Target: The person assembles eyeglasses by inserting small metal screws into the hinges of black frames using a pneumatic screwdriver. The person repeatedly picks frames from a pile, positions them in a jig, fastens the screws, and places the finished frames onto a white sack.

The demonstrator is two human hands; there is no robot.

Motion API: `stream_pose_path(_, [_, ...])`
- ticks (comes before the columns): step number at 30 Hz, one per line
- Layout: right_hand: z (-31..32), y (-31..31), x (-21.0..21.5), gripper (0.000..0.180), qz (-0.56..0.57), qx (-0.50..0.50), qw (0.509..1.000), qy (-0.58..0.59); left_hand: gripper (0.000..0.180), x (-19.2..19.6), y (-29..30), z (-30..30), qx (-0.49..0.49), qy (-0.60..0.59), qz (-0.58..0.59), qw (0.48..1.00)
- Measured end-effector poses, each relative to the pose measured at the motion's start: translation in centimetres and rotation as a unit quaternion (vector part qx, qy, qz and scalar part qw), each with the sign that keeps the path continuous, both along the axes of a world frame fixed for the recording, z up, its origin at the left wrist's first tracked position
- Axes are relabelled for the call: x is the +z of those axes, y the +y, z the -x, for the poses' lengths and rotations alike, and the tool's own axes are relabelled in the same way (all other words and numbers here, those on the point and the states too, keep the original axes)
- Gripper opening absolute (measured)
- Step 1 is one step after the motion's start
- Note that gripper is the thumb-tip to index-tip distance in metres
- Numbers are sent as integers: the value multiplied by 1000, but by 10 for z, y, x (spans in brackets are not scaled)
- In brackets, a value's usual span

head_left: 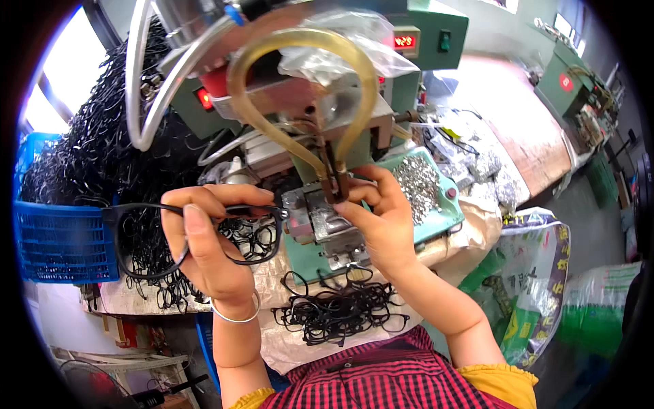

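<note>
My left hand (216, 245) grips a black eyeglass frame (136, 271) across its middle. One end of that frame reaches up to the metal fixture (325, 221) of a bench machine. On the fixture's other side my right hand (387, 218) has thumb and fingers closed together by the brown tip (334, 187) of the machine. Whatever sits between those fingers, if anything, is too small to make out. From the tip a looped yellowish hose (368, 75) rises. A teal tray (436, 213) of small shiny metal parts (417, 183) lies just beyond my right hand.
Black frames lie heaped on the paper-covered bench (279, 347) before me, in one pile (337, 307). A far larger heap (88, 163) fills and overflows a blue basket (65, 238) at left. Bagged parts (504, 187) sit right; a plastic sack (538, 286) stands beside the bench.
</note>
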State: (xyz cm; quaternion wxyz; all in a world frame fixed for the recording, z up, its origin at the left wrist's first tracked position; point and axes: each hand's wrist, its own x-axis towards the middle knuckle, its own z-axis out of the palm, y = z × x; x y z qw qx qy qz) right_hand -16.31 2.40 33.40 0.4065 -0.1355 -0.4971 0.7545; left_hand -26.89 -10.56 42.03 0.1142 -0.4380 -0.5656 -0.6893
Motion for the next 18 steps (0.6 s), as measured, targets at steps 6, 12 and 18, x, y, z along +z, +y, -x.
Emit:
stream_pose_path(6, [-4,5,-2,52,-35,-5,999,-18,27,10,4,1,-11,-77,-29,997])
stream_pose_path(12, [-10,-2,8,49,-54,-16,998,-36,26,14,4,-4,-4,-89,-17,996])
stream_pose_path(18, [-78,58,-26,28,-483,-230,774,-340,23,-30,-39,-39,-393,-426,174,796])
